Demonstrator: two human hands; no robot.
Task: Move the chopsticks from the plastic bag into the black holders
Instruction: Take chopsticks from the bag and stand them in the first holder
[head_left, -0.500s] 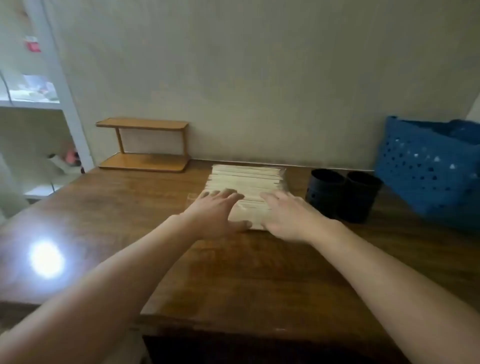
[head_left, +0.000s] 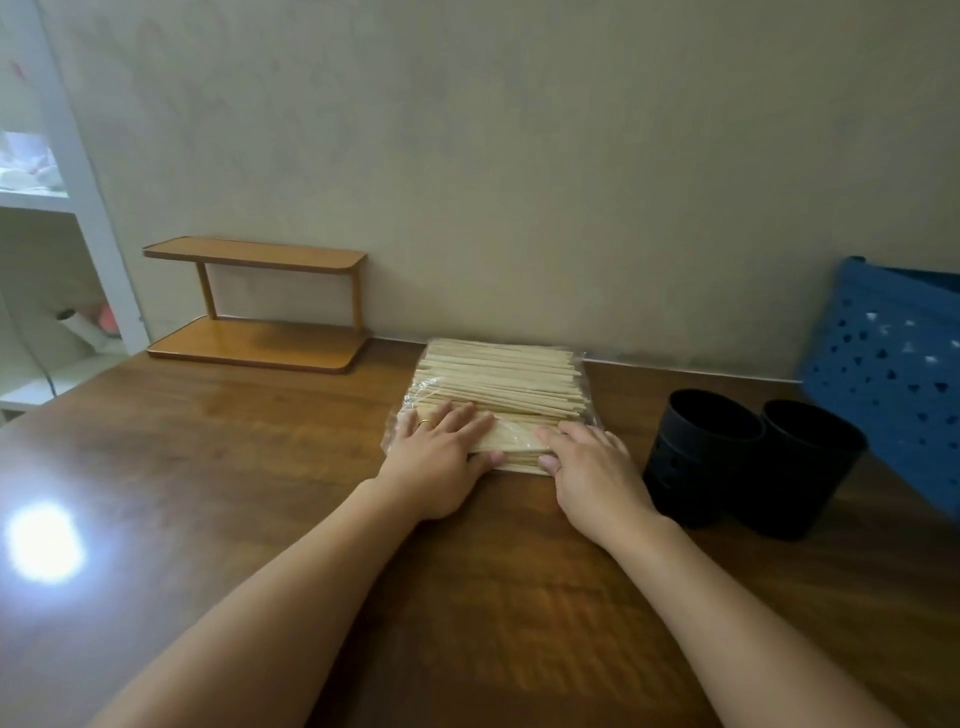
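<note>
Since the earlier frame your hands barely shifted. No readable writing. Your left hand (head_left: 441, 451) and right hand (head_left: 587, 462) lie flat, fingers extended, on the plastic bag (head_left: 498, 395) of chopsticks (head_left: 504, 374), just left of the black holders (head_left: 748, 457).

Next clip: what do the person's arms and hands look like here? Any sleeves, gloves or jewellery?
Both forearms are bare as far as the frame shows, with no sleeves, gloves, watch or bracelet in view. The left hand wears a thin gold-coloured ring on one finger. The right hand shows no ring or other marking.
</note>
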